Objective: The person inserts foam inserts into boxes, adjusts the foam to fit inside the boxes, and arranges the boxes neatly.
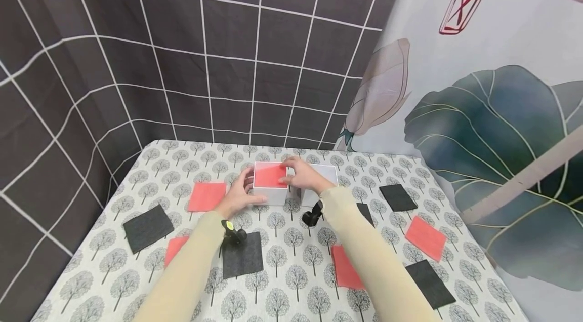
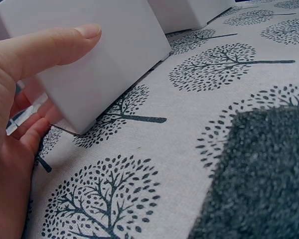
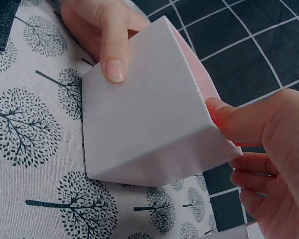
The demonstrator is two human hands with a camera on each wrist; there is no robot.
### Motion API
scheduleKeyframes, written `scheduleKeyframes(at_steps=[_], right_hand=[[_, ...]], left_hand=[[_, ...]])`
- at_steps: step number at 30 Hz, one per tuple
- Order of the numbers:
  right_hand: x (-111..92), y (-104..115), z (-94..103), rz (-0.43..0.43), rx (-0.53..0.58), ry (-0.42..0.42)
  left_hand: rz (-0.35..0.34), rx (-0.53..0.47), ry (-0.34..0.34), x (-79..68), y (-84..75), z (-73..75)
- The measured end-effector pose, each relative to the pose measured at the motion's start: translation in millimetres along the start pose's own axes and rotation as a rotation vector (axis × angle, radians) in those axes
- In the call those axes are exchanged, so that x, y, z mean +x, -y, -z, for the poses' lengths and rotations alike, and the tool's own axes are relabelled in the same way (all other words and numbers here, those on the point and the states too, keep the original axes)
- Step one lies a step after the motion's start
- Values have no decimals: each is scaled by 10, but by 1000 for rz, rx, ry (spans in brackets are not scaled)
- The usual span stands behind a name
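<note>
A white open-topped box (image 1: 275, 197) stands on the patterned cloth, with a red felt square (image 1: 268, 172) at its opening. My left hand (image 1: 240, 194) grips this box from the left. In the right wrist view its thumb presses on the box's front wall (image 3: 149, 99), while the other fingers are partly hidden. My right hand (image 1: 304, 176) is at the box's right rim. Its thumb and fingers hold the red felt at that edge; the fingers' exact contact is partly hidden. A second white box (image 1: 331, 174) stands just right, partly behind the right hand.
Red felt squares (image 1: 207, 196) and black felt squares (image 1: 148, 228) lie spread over the tree-print tablecloth (image 1: 276, 256) on both sides. A black square (image 1: 243, 256) lies below my left wrist. Behind the table hangs a dark grid curtain (image 1: 227, 74).
</note>
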State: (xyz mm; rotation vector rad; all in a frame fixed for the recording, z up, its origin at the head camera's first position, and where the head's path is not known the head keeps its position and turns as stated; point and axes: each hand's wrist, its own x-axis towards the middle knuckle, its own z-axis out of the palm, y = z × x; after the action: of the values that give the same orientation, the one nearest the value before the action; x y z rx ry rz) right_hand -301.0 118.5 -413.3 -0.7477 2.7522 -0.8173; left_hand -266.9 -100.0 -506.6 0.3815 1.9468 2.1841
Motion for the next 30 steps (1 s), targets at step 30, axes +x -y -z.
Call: scheduleKeyframes(at_steps=[30], right_hand=[[-2,145,-87,-56,-105,-16]], left_hand=[[65,-15,4,-2,18,-7]])
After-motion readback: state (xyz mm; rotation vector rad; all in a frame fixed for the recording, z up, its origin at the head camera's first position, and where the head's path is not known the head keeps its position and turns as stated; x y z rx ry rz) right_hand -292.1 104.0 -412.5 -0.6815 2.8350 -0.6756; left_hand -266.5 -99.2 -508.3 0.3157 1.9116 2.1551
